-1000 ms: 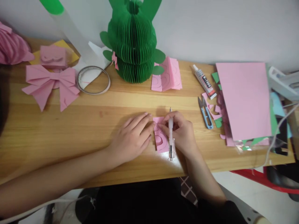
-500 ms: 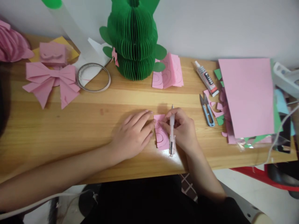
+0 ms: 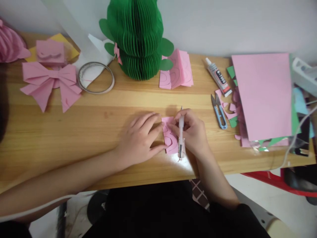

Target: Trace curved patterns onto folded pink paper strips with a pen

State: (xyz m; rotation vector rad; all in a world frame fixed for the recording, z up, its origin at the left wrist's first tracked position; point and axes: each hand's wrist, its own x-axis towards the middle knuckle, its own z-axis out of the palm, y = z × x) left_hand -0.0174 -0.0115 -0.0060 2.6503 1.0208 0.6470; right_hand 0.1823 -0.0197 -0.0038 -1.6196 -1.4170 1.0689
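- A pink paper strip (image 3: 170, 142), marked with curved lines, is seen flat on a wooden table (image 3: 123, 102), set between two bare hands near the table's near edge.
- At 9 o'clock of the strip, the left hand (image 3: 140, 140) is laid palm down — fingers spread apart, nothing gripped — with its thumb and a fingertip brought to the strip's left edge.
- At 3 o'clock, the right hand (image 3: 193, 132) is closed around a clear pen (image 3: 181, 132), whose tip is pointed toward 12 o'clock; its thumb is placed at the strip's upper part, though whether the paper is pinched cannot be told.
- Toward 12 o'clock, folded pink paper (image 3: 177, 69) bearing curved outlines is shown, with a green honeycomb paper figure (image 3: 141, 43) at 11 o'clock.
- A roll of tape (image 3: 113, 81) and a pink paper bow (image 3: 51, 76) are seen toward 10 o'clock.
- Blue-handled snips (image 3: 218, 110) are laid at 2 o'clock — a glue tube (image 3: 219, 79) just beyond, a large pink sheet (image 3: 264, 96) farther right.
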